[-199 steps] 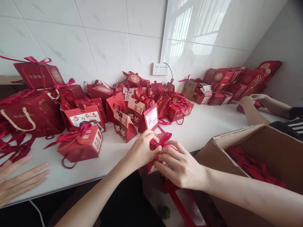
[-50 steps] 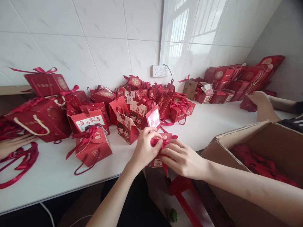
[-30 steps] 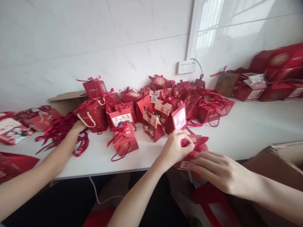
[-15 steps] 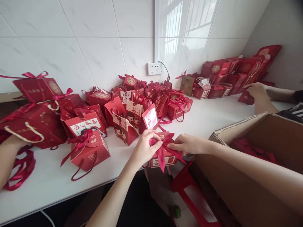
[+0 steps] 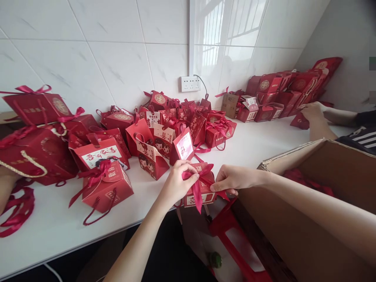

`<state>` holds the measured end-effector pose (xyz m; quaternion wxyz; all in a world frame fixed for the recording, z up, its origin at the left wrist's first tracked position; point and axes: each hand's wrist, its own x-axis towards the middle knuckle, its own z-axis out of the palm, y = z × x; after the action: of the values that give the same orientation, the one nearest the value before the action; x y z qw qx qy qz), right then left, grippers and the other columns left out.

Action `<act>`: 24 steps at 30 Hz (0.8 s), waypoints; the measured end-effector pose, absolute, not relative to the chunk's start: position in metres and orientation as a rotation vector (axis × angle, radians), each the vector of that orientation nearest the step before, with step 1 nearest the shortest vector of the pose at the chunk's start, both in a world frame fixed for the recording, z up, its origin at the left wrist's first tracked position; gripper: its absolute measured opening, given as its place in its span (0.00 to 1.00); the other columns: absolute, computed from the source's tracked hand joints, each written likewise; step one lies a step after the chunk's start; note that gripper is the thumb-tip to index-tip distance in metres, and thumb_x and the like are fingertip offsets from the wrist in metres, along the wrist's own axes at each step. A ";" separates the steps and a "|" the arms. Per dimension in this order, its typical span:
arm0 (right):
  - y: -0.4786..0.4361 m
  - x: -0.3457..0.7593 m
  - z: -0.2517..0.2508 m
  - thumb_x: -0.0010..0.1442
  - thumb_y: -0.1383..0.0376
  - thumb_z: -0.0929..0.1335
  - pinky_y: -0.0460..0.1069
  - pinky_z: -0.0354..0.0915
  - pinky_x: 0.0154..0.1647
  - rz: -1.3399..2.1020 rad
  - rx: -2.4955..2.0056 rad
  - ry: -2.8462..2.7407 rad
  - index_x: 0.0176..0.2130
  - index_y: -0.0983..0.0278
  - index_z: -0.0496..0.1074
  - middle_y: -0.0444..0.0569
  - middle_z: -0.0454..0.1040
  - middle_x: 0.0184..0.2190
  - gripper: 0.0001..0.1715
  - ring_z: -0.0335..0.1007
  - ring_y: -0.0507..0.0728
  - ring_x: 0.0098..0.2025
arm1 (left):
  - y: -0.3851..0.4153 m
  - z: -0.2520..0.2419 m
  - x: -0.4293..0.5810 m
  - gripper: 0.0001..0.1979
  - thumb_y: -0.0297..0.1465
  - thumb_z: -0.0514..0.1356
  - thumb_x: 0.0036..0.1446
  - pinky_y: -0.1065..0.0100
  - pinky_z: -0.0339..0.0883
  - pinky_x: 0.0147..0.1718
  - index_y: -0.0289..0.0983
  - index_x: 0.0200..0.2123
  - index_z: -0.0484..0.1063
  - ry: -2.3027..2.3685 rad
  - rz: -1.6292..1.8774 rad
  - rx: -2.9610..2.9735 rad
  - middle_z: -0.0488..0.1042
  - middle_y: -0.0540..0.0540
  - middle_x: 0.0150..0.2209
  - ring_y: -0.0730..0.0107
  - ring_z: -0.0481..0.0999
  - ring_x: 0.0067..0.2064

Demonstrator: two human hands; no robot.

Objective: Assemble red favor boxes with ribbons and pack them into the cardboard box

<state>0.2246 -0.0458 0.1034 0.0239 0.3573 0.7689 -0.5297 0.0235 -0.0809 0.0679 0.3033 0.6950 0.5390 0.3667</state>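
A small red gift box (image 5: 199,194) sits at the front edge of the white table (image 5: 258,149). A dark red ribbon bow (image 5: 197,178) lies on its top, with loose tails hanging over the front. My left hand (image 5: 178,183) pinches the bow's left loop. My right hand (image 5: 235,179) pinches the ribbon on the right side. Both hands are closed on the ribbon, pulling it apart sideways.
Several red gift boxes and bags (image 5: 164,129) crowd the table's middle and left, and more stack at the far right (image 5: 282,96). An open cardboard box (image 5: 317,203) with red items stands at my right. Another person's arm (image 5: 320,117) rests far right; another forearm (image 5: 6,186) far left.
My hands have stayed on the bow and drawn its loops apart, so the ribbon tails now hang over the box front. The view swung left and came back.
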 end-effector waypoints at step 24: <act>-0.028 0.219 0.086 0.53 0.36 0.55 0.46 0.56 0.25 -1.346 1.708 2.622 0.19 0.65 0.62 0.43 0.62 0.14 0.38 0.57 0.49 0.19 | -0.085 0.052 0.027 0.15 0.39 0.55 0.55 0.64 0.60 0.51 0.40 0.44 0.64 1.401 1.356 1.509 0.67 0.44 0.48 0.64 0.66 0.53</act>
<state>0.2190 -0.0284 0.0856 -0.1323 0.4971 0.7630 -0.3915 0.0265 -0.0845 0.0518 0.3316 0.5776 0.5361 0.5187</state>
